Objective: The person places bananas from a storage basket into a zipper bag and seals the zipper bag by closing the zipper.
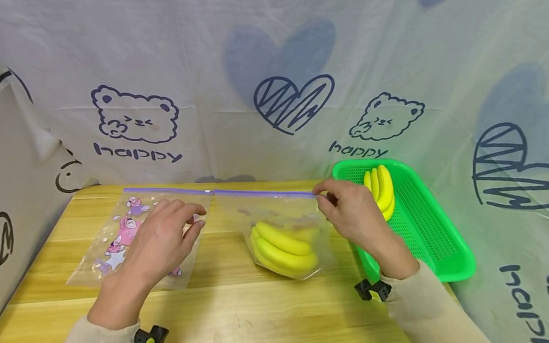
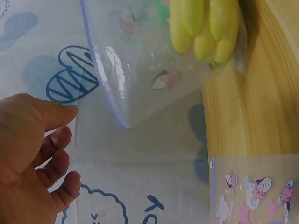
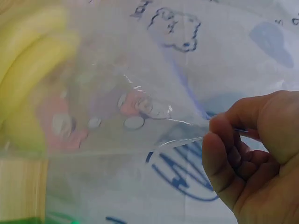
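My right hand [image 1: 353,209] pinches the right end of the purple zip strip of a clear zip bag [image 1: 230,210]. Inside the bag hangs a bunch of yellow bananas [image 1: 283,248]; the left wrist view shows their tips low in the bag [image 2: 140,93]. My left hand [image 1: 162,244] hovers over a second zip bag [image 1: 86,269], printed with pink cartoon figures, which lies flat on the table. Its fingers are loosely bent, thumb apart from them, with nothing between. In the left wrist view, the free corner of the banana bag is just beyond the left fingertips.
A green plastic basket [image 1: 434,241] stands at the right of the wooden table [image 1: 245,318], behind my right forearm. Another bunch of bananas [image 1: 385,191] lies at its far left. A white printed curtain [image 1: 212,55] hangs behind the table and along its sides.
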{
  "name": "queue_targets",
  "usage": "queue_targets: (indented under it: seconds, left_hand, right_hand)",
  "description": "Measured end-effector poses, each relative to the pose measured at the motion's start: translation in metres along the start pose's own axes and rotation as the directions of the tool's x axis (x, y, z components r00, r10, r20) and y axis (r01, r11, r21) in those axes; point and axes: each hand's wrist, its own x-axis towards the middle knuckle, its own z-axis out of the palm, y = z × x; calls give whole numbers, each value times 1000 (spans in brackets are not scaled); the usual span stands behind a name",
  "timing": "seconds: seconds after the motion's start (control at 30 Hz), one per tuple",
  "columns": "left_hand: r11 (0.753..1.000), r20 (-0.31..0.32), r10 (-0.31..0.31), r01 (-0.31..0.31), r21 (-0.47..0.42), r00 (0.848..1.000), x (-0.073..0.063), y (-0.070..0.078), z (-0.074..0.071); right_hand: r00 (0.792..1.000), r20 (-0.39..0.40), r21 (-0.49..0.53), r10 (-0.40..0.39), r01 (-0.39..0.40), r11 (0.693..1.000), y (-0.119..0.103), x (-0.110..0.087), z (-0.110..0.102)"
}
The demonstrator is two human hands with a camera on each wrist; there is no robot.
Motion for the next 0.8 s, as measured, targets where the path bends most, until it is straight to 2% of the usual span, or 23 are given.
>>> queue_targets:
  seconds: [0.23,0.5,0.67,0.8]
  left_hand:
    - [999,18,49,-48,-21,999,0,10,5]
    - [986,20,160,-158,-60,987,2,35,18]
    - [983,63,172,-167,-78,983,4,53,26]
    - [978,38,201,-199,-64,979,5,60,33]
  right_hand:
    - [995,98,168,13,-29,985,-32,-6,-2]
    - [976,204,311,78,-141,940,-64,-4,15]
    - [980,197,321,34,-97,942,-81,-2,28]
    - [978,211,330,-9,-63,942,-90,-1,34]
